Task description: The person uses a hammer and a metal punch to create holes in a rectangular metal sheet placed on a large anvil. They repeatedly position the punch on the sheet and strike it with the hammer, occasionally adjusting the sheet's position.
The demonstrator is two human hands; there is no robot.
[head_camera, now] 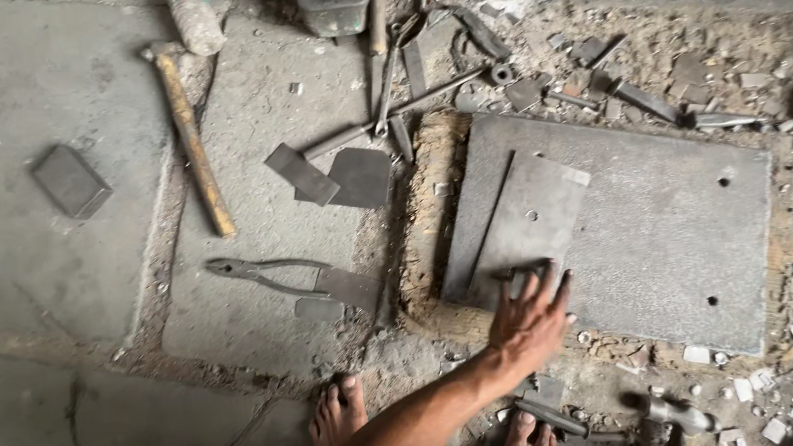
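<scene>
Our right hand [530,323], fingers spread, touches the small metal sheet [527,222] on the big plate's [678,219] near edge. Pliers [262,273] and a hammer [189,137] lie on the floor [10,280] nearby. Our left hand is out of view.

At centre right of the frame, the large steel plate [658,221] is matt grey and finely pitted; the smaller metal sheet [527,217] lying on it looks smoother. At upper left, the hammer [189,137] has a worn wooden handle. The concrete floor [13,300] is rough, cracked and dusty.
</scene>
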